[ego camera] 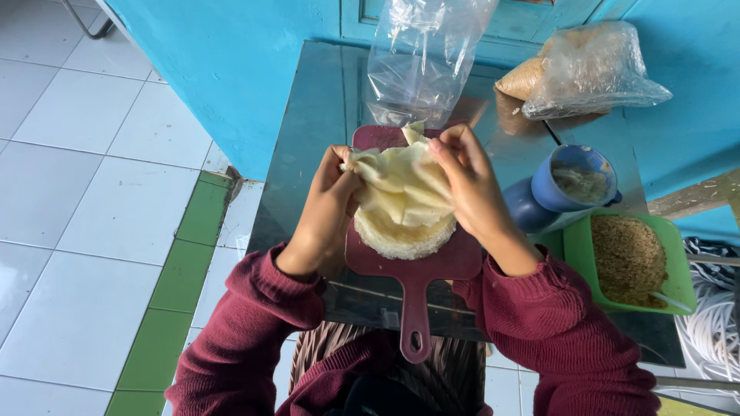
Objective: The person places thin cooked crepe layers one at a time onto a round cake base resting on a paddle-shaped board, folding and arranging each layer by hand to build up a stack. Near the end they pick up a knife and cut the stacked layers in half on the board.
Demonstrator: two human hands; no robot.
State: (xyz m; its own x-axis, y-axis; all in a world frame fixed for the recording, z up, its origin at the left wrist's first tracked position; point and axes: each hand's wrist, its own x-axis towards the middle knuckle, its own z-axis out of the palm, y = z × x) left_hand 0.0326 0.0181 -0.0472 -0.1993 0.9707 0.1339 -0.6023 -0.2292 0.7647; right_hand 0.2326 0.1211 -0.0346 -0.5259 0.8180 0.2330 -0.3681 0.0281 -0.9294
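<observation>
The fingers (445,146) of the right hand (470,185) are pinched together on the upper edge of a thin, pale yellow wrapper sheet (401,185), and the fingers (344,163) of the left hand (327,208) are closed on the sheet's left edge, so both hands hold it lifted and crumpled just above the stack. That stack of round wrapper sheets (402,237) lies on a dark red cutting board (451,262) with a handle (416,323) pointing toward the person; the lifted sheet hangs down to touch the top of the stack. The board rests on a shiny metal desk (308,131) that stands against a blue wall (231,54).

Behind the board, touching its far edge, stands a clear plastic bag (424,54), crinkled and upright. To the right at the back of the desk lies another clear bag holding brownish crumbs (586,69). Just right of the right wrist sits a blue cup (578,185) with a pale mixture inside, set against a second blue vessel (524,208). Beside them, nearer the person, is a green tray (678,262) filled with brown crumbs, with a pale spoon (669,301) resting at its near corner. Both arms wear maroon knitted sleeves (555,323). A white tiled floor (85,192) with a green strip lies to the left.
</observation>
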